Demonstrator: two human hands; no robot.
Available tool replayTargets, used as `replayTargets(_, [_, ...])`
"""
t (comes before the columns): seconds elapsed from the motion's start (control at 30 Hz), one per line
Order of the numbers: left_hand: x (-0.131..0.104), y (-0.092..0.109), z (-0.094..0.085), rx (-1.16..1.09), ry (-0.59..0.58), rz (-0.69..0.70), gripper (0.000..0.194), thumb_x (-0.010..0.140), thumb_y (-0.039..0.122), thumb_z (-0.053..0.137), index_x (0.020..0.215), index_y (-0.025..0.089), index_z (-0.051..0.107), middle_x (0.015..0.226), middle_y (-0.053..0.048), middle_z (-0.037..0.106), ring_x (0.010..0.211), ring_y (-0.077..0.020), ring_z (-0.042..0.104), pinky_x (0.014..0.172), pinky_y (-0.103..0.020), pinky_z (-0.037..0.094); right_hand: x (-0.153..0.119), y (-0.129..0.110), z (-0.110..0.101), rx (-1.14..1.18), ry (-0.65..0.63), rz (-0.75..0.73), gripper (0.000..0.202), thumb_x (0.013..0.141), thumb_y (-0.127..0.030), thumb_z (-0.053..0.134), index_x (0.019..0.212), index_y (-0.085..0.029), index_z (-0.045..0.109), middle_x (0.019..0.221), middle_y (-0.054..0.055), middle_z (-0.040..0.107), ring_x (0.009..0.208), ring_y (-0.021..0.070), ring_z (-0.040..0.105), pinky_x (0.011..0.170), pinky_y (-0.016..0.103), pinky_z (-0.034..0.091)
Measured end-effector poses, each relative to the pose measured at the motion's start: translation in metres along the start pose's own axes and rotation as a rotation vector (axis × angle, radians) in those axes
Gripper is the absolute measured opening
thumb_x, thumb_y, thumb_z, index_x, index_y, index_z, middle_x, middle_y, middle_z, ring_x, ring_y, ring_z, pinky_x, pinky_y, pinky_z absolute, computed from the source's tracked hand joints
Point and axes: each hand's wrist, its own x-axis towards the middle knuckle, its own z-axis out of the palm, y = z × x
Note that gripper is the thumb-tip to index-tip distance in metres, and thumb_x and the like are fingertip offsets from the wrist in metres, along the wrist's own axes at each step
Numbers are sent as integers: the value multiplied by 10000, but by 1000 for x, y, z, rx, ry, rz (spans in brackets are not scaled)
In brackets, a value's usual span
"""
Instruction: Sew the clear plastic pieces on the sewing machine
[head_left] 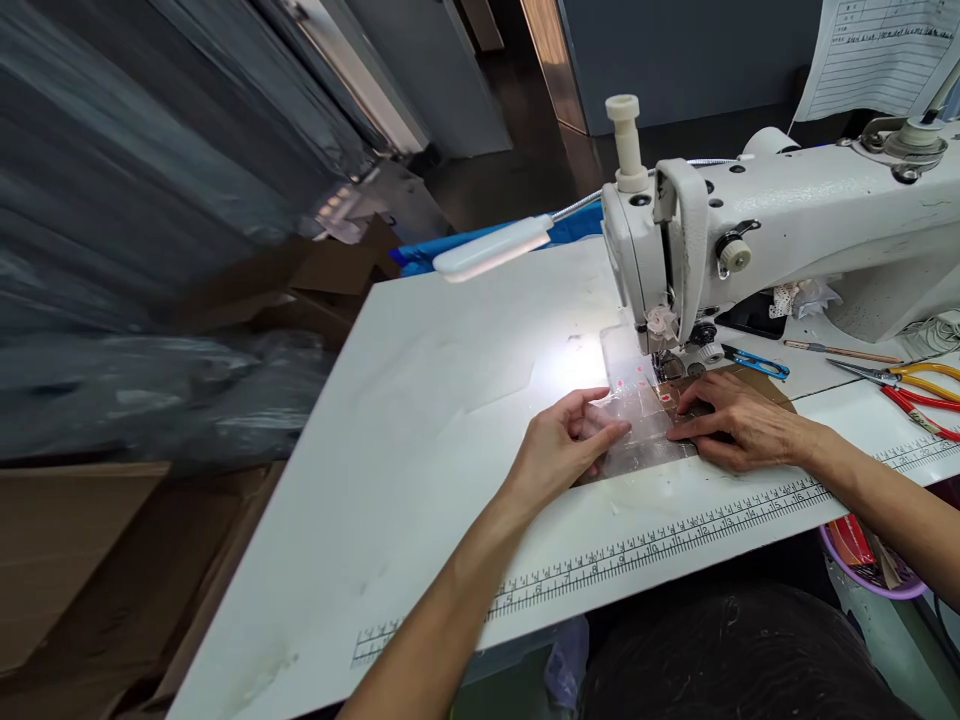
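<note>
A thin, see-through whitish sheet [634, 405] with small pink-red marks lies on the sewing machine bed, its far end by the presser foot [667, 366]. My left hand [564, 440] pinches its left edge between thumb and fingers. To the right, my right hand [739, 420] rests palm down, fingers apart and slightly bent, on a flat brown piece [772, 390] and the sheet's right side. The white sewing machine [795, 220] stands just beyond both hands. Part of the brown piece is hidden under my right hand.
Blue thread snips [756, 362], a thin brown stick-like tool [844, 352] and scissors [900, 374] with orange handles lie right of the needle. A lit lamp [491, 248] hangs over the white table [420, 420]. A printed ruler [645, 548] runs along the front edge. Cardboard boxes [75, 560] stand left.
</note>
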Motion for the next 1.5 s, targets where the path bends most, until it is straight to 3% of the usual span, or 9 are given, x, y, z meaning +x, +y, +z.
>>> replayTargets(0.13, [4, 2, -7, 330, 264, 395, 237, 840, 401, 628, 928, 202, 723, 897, -45, 639, 559, -88, 523, 470, -228, 448, 0, -1, 1, 11, 15, 4, 338, 846, -159, 541, 1089, -267, 749, 1091, 83, 624, 1034, 239, 534, 919, 454, 454])
replayTargets(0.27, [28, 8, -14, 663, 150, 643, 211, 902, 346, 546, 935, 222, 714, 1049, -79, 662, 837, -196, 635, 629, -302, 519, 0, -2, 4, 24, 50, 7, 328, 840, -145, 553, 1077, -254, 751, 1069, 88, 622, 1018, 242, 535, 917, 468, 451])
replayTargets(0.43, [67, 17, -11, 775, 61, 585, 208, 905, 250, 477, 937, 225, 682, 998, -47, 674, 888, -204, 652, 727, -313, 514, -1, -2, 5, 32, 83, 5, 328, 823, -126, 563, 1065, -246, 750, 1063, 87, 625, 1030, 247, 535, 911, 473, 457])
replayTargets(0.53, [75, 19, -7, 756, 44, 563, 206, 890, 217, 473, 931, 226, 675, 997, -33, 671, 905, -199, 647, 735, -299, 503, 0, -2, 5, 28, 79, -15, 339, 833, -119, 548, 1085, -244, 737, 1063, 85, 624, 1044, 238, 536, 926, 468, 454])
replayTargets(0.77, [57, 10, -13, 680, 69, 635, 212, 913, 247, 476, 975, 219, 677, 1024, -48, 695, 874, -190, 674, 710, -308, 526, 2, -4, 3, 22, 63, 1, 320, 852, -133, 549, 1082, -250, 737, 1053, 89, 622, 1031, 247, 542, 905, 473, 463])
replayTargets(0.93, [35, 4, -14, 685, 74, 802, 212, 941, 243, 476, 961, 188, 680, 972, -83, 723, 817, -197, 664, 706, -359, 529, 2, -6, 4, 6, 57, 24, 312, 874, -150, 544, 1101, -261, 726, 1069, 90, 614, 1061, 254, 532, 914, 474, 466])
replayTargets(1.07, [24, 3, -5, 756, 2, 943, 211, 952, 215, 469, 941, 187, 678, 948, -85, 736, 785, -198, 660, 650, -353, 501, 1, -5, 6, -8, 75, 22, 309, 888, -159, 527, 1105, -250, 727, 1057, 97, 617, 1047, 260, 529, 898, 480, 468])
replayTargets(1.27, [28, 2, 4, 865, -84, 1036, 233, 983, 253, 450, 1063, 158, 646, 1045, -96, 723, 821, -206, 647, 664, -353, 502, 1, -3, 7, -15, 83, 9, 303, 888, -170, 533, 1108, -243, 727, 1044, 98, 615, 1024, 257, 532, 874, 463, 470])
replayTargets(1.5, [32, 0, 7, 974, -56, 1106, 311, 1011, 297, 405, 1115, 86, 608, 1116, -150, 690, 819, -222, 617, 672, -369, 506, 1, -5, 6, -27, 73, 26, 303, 885, -169, 531, 1104, -236, 728, 1055, 97, 614, 1045, 257, 515, 903, 466, 453])
